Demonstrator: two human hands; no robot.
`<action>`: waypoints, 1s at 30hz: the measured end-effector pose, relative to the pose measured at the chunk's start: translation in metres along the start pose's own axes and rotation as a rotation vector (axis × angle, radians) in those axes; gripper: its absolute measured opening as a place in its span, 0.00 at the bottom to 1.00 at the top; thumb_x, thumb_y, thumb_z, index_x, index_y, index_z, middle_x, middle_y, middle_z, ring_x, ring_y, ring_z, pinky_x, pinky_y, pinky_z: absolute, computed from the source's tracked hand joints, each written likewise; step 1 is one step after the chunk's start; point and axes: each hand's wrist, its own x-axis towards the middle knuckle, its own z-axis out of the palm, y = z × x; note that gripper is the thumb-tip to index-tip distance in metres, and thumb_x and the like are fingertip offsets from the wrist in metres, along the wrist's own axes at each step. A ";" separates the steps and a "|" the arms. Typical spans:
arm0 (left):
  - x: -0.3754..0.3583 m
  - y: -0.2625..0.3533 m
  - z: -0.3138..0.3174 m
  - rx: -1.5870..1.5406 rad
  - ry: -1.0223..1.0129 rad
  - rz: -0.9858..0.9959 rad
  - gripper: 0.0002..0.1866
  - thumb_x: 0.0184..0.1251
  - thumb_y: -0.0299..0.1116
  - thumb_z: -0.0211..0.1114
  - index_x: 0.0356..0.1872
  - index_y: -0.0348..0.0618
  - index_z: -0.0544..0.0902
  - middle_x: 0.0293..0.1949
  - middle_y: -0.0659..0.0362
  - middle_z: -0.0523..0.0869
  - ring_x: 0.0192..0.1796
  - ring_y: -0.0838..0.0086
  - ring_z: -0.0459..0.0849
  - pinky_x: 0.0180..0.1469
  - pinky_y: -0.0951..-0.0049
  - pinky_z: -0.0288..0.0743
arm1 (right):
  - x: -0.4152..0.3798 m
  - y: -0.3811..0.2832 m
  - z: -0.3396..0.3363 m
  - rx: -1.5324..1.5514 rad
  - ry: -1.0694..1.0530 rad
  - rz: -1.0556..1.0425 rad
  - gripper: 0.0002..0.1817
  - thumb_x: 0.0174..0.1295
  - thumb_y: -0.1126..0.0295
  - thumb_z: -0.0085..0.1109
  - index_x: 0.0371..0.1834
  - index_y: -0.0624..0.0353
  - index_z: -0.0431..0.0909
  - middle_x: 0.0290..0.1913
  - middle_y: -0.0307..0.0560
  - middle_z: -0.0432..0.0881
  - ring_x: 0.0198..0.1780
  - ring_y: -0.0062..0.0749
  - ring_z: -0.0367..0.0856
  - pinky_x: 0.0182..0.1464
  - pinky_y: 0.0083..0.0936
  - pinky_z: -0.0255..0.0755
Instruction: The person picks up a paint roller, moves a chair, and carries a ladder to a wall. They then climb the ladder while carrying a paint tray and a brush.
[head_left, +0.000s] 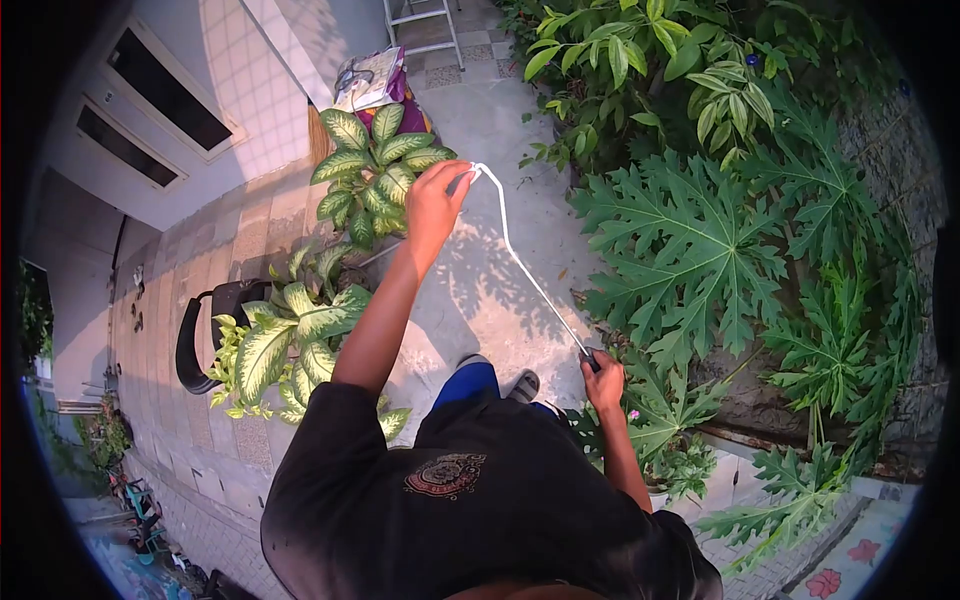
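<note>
Raised ahead of me, my left hand pinches the upper end of a thin white cord-like strip. The strip bends sharply near those fingertips, then runs down to the right in a nearly straight line. At its lower end, my right hand is closed round a small dark object, whose kind I cannot make out. Whether the strip is fixed to that object or only passes by it is hidden by the fingers. Both hands are well apart, over the concrete path.
Potted variegated plants stand on the left, near a dark curved object. Large papaya-like leaves crowd the right side. A bundle of papers and purple cloth and a ladder are farther up the concrete path.
</note>
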 end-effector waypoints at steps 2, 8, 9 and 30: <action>0.002 -0.007 0.001 0.000 -0.016 -0.092 0.09 0.59 0.29 0.70 0.39 0.39 0.86 0.39 0.52 0.88 0.38 0.59 0.87 0.39 0.65 0.78 | 0.009 0.002 0.000 -0.003 -0.003 0.003 0.14 0.56 0.66 0.64 0.44 0.57 0.84 0.41 0.54 0.85 0.41 0.52 0.83 0.46 0.37 0.76; 0.014 -0.042 0.004 0.027 -0.167 -0.275 0.09 0.60 0.32 0.70 0.37 0.37 0.86 0.35 0.51 0.88 0.38 0.60 0.88 0.38 0.66 0.79 | 0.037 -0.005 0.003 -0.048 -0.041 0.048 0.15 0.55 0.64 0.65 0.45 0.55 0.84 0.42 0.53 0.85 0.42 0.51 0.84 0.46 0.38 0.76; 0.017 -0.048 0.005 0.040 -0.204 -0.292 0.10 0.60 0.31 0.70 0.39 0.35 0.86 0.36 0.50 0.89 0.39 0.63 0.89 0.40 0.69 0.80 | 0.043 -0.006 0.006 -0.049 -0.043 0.046 0.15 0.55 0.64 0.65 0.45 0.55 0.84 0.42 0.53 0.85 0.42 0.51 0.84 0.46 0.38 0.76; 0.128 -0.283 -0.004 0.040 -0.145 -0.286 0.07 0.59 0.25 0.66 0.37 0.32 0.82 0.35 0.45 0.87 0.37 0.59 0.89 0.38 0.67 0.81 | 0.260 -0.127 0.087 -0.156 -0.009 -0.120 0.13 0.53 0.67 0.65 0.42 0.57 0.84 0.38 0.51 0.84 0.40 0.52 0.83 0.42 0.38 0.76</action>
